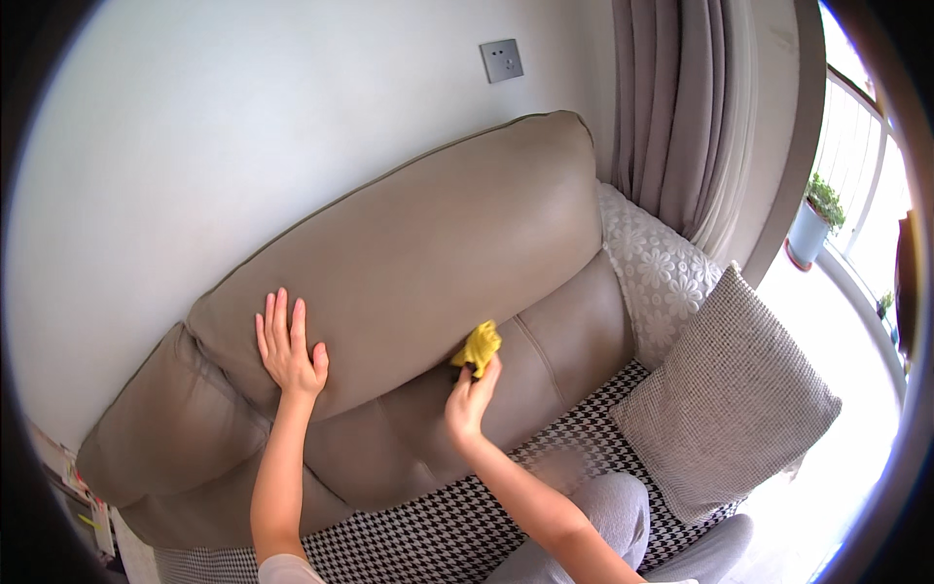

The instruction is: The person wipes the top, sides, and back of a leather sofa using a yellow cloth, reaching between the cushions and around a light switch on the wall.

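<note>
My left hand (290, 354) lies flat with fingers spread on the upper back cushion (438, 241) of a taupe leather-like sofa. In my right hand (471, 401) is a bunched yellow cloth (480, 347), with something small and dark at its lower end that is too blurred to name. The cloth is at the lower edge of that cushion, above the lower backrest (584, 321). Whether it touches the leather is hard to tell. My knee (613, 504), in grey trousers, rests on the black-and-white houndstooth seat cover (416, 525).
A woven grey cushion (730, 401) and a flower-patterned pillow (657, 270) stand at the sofa's right end. Behind are a wall socket (502, 60) and a mauve curtain (664, 109). A potted plant (808, 230) stands by the railing at far right.
</note>
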Demonstrator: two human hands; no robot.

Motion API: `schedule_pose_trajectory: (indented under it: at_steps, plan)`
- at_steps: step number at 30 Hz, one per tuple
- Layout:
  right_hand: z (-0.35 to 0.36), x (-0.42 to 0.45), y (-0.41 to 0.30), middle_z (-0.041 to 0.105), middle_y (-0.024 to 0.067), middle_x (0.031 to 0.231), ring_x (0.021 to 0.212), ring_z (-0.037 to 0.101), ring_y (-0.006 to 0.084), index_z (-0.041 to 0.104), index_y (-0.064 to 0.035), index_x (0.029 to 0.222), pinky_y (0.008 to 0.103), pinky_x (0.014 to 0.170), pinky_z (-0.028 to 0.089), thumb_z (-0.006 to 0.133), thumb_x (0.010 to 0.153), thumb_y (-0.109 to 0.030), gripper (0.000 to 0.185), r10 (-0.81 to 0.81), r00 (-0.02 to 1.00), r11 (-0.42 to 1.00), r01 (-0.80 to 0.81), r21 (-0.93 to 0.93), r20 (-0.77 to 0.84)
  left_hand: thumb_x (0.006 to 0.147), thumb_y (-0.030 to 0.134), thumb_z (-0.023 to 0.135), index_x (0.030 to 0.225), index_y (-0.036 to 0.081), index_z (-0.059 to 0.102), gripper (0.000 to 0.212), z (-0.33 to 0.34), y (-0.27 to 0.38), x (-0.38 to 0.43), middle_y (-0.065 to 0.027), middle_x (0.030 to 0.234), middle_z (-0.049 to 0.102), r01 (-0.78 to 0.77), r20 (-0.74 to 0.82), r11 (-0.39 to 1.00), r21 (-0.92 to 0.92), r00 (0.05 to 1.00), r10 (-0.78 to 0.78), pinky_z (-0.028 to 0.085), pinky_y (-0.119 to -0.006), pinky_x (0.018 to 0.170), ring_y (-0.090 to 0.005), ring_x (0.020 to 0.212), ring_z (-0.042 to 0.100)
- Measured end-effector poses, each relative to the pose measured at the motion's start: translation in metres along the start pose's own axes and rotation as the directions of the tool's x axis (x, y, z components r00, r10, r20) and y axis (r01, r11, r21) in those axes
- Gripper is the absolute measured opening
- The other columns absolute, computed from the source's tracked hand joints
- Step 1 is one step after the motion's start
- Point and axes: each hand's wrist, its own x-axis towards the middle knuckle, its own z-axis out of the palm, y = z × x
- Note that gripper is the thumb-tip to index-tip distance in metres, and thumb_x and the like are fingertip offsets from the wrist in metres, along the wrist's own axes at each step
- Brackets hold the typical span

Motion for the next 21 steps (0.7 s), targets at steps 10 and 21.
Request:
schedule_pose_trajectory:
  at_steps: [10, 21]
  plan:
    - [-0.15, 0.203, 0.017, 0.059, 0.0164, 0.116, 0.108, 0.06, 0.0323, 0.055, -0.0099, 0.137, 0.0414, 0.095, 0.048, 0.063, 0.091, -0.002, 0.047, -0.396, 0.907, 0.682, 0.394, -0.616, 0.142, 0.09, 0.015, 0.062, 0.145, 0.006, 0.049, 0.057, -0.11, 0.02, -0.205, -0.019, 0.156, 0.037, 0.407, 0.447, 0.913, -0.023, 0.821, -0.355, 0.03, -0.054, 0.116, -0.0406, 0.145, 0.034]
    - [-0.051, 0.042, 0.029, 0.052, 0.0155, 0.121, 0.106, 0.063, 0.037, 0.059, -0.0094, 0.125, 0.0461, 0.081, 0.058, 0.07, 0.074, -0.001, 0.053, -0.227, 0.828, 0.429, 0.558, -0.71, 0.513, 0.094, 0.031, 0.061, 0.15, 0.013, 0.045, 0.061, -0.125, 0.026, -0.351, -0.0136, 0.159, 0.036, 0.551, 0.621, 0.819, 0.159, 0.589, -0.517, 0.018, -0.055, 0.12, -0.0365, 0.149, 0.026]
